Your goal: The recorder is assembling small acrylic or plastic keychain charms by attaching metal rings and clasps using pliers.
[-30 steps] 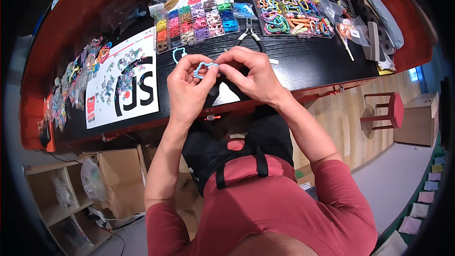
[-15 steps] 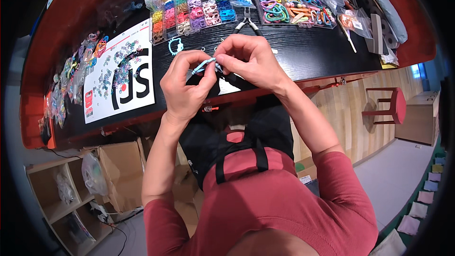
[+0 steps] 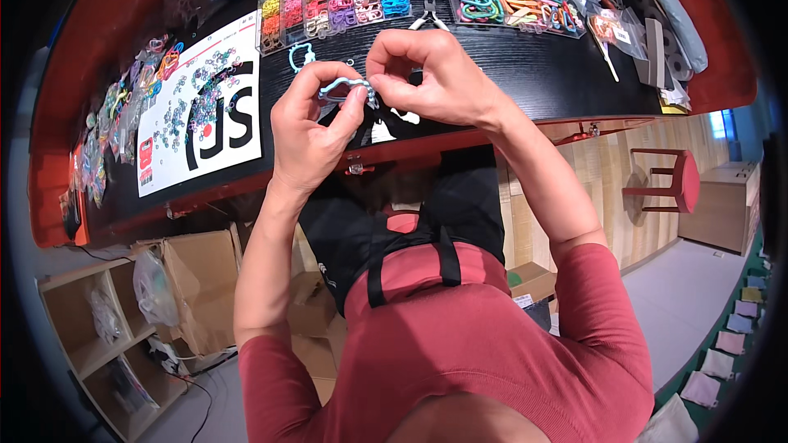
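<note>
Between the thumb and forefinger of my left hand (image 3: 308,127) is a light-blue carabiner clip (image 3: 345,82), its curved side upward. My right hand (image 3: 439,82) is closed in a pinch against the clip's right end; whatever lies between those fingertips is hidden. Small pale bits show just below that end, too small to name. Both hands are above the near edge of the black table (image 3: 525,86). Behind my left hand lies another light-blue clip (image 3: 301,57), shaped like an animal's head.
A white sheet (image 3: 156,166) scattered with small coloured rings (image 3: 201,107) lies at left, beside bagged pieces (image 3: 115,135). Farther back are a divided box of coloured clips (image 3: 336,12), pliers (image 3: 429,15) and a second box of larger clips (image 3: 509,0). A red stool (image 3: 685,180) stands at right.
The whole view has shifted slightly. My right fingers have moved to the right end of the held clip, and more of its curve now shows by my left fingers.
</note>
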Action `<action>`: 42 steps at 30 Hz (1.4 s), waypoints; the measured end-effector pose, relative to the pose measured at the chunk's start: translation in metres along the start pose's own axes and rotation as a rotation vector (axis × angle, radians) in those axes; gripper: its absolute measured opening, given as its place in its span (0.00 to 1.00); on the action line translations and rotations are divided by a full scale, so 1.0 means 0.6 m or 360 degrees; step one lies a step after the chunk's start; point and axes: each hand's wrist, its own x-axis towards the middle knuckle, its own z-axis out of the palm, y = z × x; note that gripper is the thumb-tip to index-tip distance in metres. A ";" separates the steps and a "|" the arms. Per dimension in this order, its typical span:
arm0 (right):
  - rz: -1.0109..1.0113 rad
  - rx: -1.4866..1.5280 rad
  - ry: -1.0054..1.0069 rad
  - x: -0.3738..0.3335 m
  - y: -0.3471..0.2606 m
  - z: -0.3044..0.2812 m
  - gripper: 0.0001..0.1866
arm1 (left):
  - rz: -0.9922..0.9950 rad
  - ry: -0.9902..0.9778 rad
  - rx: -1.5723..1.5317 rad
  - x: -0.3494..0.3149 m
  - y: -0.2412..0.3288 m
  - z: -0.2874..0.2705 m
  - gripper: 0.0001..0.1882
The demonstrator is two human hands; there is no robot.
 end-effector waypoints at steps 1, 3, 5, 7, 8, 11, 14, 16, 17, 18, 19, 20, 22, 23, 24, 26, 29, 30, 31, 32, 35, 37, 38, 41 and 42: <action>0.0140 0.0069 -0.0034 0.001 -0.003 -0.001 0.06 | 0.0001 0.0004 0.0000 0.000 -0.003 -0.002 0.09; 0.0227 0.0108 -0.0077 0.004 -0.009 -0.005 0.07 | 0.0437 -0.0059 0.0419 0.005 -0.008 -0.011 0.12; 0.0292 0.0183 -0.0094 0.004 -0.005 -0.004 0.06 | 0.0586 -0.0083 0.0563 0.006 -0.003 -0.020 0.14; 0.0157 0.0051 -0.0034 0.001 -0.003 0.000 0.06 | 0.0727 -0.0104 0.0709 0.004 0.004 -0.023 0.16; 0.0019 -0.0082 0.0026 0.000 -0.003 0.001 0.06 | 0.0750 -0.0101 0.0740 0.004 0.007 -0.023 0.16; -0.0374 -0.0345 0.0211 -0.002 -0.004 0.009 0.05 | 0.0590 -0.0157 0.0638 -0.007 0.010 -0.024 0.21; -0.0489 -0.0493 0.0224 0.000 -0.006 0.010 0.06 | -0.0005 -0.0166 -0.0490 -0.009 0.000 -0.023 0.28; -0.0579 -0.0606 0.0233 0.003 -0.008 0.011 0.06 | -0.0098 -0.0106 -0.0533 -0.002 0.001 -0.015 0.21; -0.0584 -0.0605 0.0223 0.004 -0.008 0.012 0.06 | -0.0105 -0.0109 -0.0536 0.002 0.004 -0.012 0.19; -0.0598 -0.0620 0.0235 0.004 -0.009 0.013 0.06 | -0.0102 -0.0099 -0.0537 0.004 0.000 -0.012 0.19; -0.0611 -0.0636 0.0247 0.004 -0.009 0.015 0.06 | -0.0192 -0.0131 -0.0521 0.005 -0.007 -0.012 0.17; -0.0616 -0.0638 0.0240 0.004 -0.011 0.015 0.06 | -0.0279 -0.0166 -0.0506 0.005 -0.012 -0.013 0.15; -0.0545 -0.0590 0.0319 0.003 -0.014 0.017 0.06 | -0.0382 -0.0180 -0.0623 0.003 -0.020 -0.014 0.14; -0.0546 -0.0592 0.0315 0.002 -0.014 0.019 0.06 | -0.0492 -0.0202 -0.0737 0.002 -0.023 -0.015 0.13; -0.0509 -0.0575 0.0335 0.000 -0.012 0.021 0.06 | -0.0526 -0.0236 -0.0794 0.003 -0.024 -0.016 0.11; -0.0473 -0.0561 0.0353 -0.001 -0.009 0.023 0.06 | -0.0595 -0.0264 -0.0973 0.003 -0.020 -0.013 0.10; -0.0555 -0.0618 0.0376 -0.002 -0.003 0.025 0.07 | -0.0704 -0.0285 -0.1202 0.004 -0.018 -0.010 0.09; -0.0586 -0.0609 0.0393 -0.002 -0.001 0.026 0.07 | -0.0745 -0.0277 -0.1252 0.005 -0.018 -0.009 0.08; -0.0618 -0.0601 0.0411 -0.002 0.002 0.027 0.07 | -0.0738 -0.0282 -0.1257 0.004 -0.020 -0.009 0.08; -0.0637 -0.0647 0.0427 -0.004 0.004 0.027 0.07 | -0.0732 -0.0298 -0.1263 0.004 -0.024 -0.009 0.08; -0.0738 -0.0808 0.0440 -0.012 -0.003 0.029 0.09 | -0.0806 -0.0318 -0.1269 -0.001 -0.029 -0.013 0.07; -0.0770 -0.0776 0.0460 -0.021 -0.003 0.030 0.08 | -0.0827 -0.0346 -0.1257 -0.003 -0.024 -0.014 0.07; -0.0668 -0.0737 0.0473 -0.028 -0.004 0.028 0.07 | -0.0822 -0.0352 -0.1264 -0.004 -0.022 -0.014 0.07; -0.0083 -0.0832 0.0757 -0.043 -0.008 -0.002 0.05 | -0.0808 -0.0284 -0.1184 -0.003 -0.021 -0.014 0.09; 0.0165 -0.1043 0.0723 -0.042 -0.004 -0.020 0.07 | -0.0818 -0.0261 -0.1236 -0.002 -0.023 -0.016 0.09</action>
